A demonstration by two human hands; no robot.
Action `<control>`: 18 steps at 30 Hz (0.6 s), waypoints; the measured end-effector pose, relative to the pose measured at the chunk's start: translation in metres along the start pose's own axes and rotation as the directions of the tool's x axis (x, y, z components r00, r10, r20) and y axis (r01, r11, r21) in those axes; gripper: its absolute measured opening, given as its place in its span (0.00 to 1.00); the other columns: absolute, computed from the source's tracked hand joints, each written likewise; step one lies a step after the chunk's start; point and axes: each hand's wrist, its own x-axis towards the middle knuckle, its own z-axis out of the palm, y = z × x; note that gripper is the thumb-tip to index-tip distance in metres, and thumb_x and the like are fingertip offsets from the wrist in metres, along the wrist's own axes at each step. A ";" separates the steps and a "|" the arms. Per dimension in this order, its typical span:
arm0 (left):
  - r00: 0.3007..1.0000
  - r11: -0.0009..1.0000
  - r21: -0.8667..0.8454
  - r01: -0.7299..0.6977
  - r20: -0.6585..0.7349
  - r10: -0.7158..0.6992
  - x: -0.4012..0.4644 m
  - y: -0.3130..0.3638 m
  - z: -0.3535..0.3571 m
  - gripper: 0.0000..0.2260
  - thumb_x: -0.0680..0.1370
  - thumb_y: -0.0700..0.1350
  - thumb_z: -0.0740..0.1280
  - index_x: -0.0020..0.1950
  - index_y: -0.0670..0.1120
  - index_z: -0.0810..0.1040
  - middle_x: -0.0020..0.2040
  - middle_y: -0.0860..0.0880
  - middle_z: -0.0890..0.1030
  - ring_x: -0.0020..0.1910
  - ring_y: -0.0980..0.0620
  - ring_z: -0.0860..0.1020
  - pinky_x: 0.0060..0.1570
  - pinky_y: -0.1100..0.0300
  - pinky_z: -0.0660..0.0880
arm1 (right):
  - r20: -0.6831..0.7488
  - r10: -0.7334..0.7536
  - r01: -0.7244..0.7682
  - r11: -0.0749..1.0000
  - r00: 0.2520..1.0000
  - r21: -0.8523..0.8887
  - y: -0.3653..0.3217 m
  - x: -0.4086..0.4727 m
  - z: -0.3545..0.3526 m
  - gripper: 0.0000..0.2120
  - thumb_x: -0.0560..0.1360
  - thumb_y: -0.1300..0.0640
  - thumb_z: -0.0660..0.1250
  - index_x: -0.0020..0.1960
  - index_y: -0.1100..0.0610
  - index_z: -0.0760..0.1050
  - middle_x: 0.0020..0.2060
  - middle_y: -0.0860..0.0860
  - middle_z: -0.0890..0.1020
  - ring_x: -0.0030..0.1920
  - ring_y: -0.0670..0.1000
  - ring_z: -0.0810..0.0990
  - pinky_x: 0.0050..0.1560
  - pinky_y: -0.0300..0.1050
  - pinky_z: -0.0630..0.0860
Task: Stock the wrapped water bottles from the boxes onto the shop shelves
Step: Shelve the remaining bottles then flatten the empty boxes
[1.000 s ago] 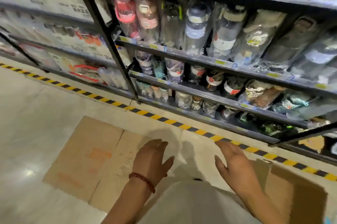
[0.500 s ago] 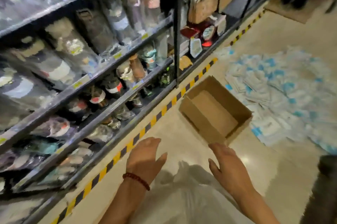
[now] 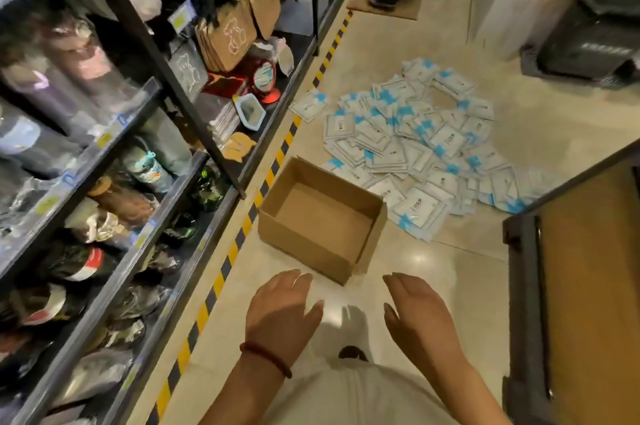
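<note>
An open brown cardboard box [image 3: 322,244] sits on the floor just ahead of me, and its inside looks bare. My left hand [image 3: 280,313], with a red bead bracelet on the wrist, and my right hand [image 3: 419,317] hover side by side just short of the box, both holding nothing with fingers loosely apart. On the left, dark metal shelves [image 3: 114,272] carry rows of plastic-wrapped water bottles [image 3: 145,168] on several levels.
A yellow-and-black tape line [image 3: 239,237] runs along the shelf foot. A heap of white-and-blue packets [image 3: 415,144] covers the floor beyond the box. A dark-framed brown panel [image 3: 585,286] stands at my right. Tote bags [image 3: 235,33] hang further along the shelving.
My view has swung right from the shelf front and a flattened carton to the aisle. The open box has come nearer. Both hands stay in front of me, holding nothing.
</note>
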 end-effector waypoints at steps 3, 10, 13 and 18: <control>0.999 0.998 0.042 -0.051 0.007 0.051 0.021 -0.006 0.011 0.16 0.64 0.58 0.73 0.46 0.50 0.84 0.45 0.51 0.84 0.43 0.50 0.83 0.38 0.56 0.80 | 0.023 0.079 -0.080 0.997 0.997 0.012 -0.001 0.006 0.006 0.22 0.53 0.66 0.78 0.46 0.60 0.81 0.37 0.54 0.82 0.36 0.58 0.81 0.30 0.49 0.80; 0.968 0.990 0.031 -0.135 0.217 0.125 0.098 -0.061 -0.003 0.19 0.75 0.57 0.63 0.61 0.49 0.78 0.60 0.49 0.79 0.59 0.49 0.78 0.56 0.53 0.76 | -0.050 0.252 -0.249 0.966 0.966 0.067 -0.044 0.063 0.045 0.06 0.68 0.54 0.72 0.43 0.55 0.82 0.37 0.50 0.82 0.36 0.52 0.82 0.35 0.43 0.79; 0.933 0.952 0.096 -0.291 0.247 0.261 0.144 -0.096 -0.004 0.22 0.79 0.58 0.56 0.72 0.52 0.65 0.70 0.53 0.68 0.70 0.52 0.65 0.67 0.58 0.63 | -0.061 0.234 -0.234 0.972 0.970 0.002 -0.077 0.110 0.061 0.22 0.51 0.62 0.82 0.44 0.57 0.84 0.38 0.53 0.84 0.36 0.55 0.83 0.34 0.44 0.80; 0.908 0.931 0.086 -0.354 0.271 0.320 0.215 -0.148 0.010 0.19 0.72 0.57 0.60 0.54 0.48 0.81 0.50 0.50 0.82 0.48 0.47 0.81 0.44 0.52 0.78 | -0.021 0.263 -0.263 0.965 0.965 -0.011 -0.106 0.166 0.107 0.28 0.51 0.65 0.78 0.52 0.60 0.82 0.39 0.55 0.82 0.36 0.56 0.80 0.35 0.43 0.76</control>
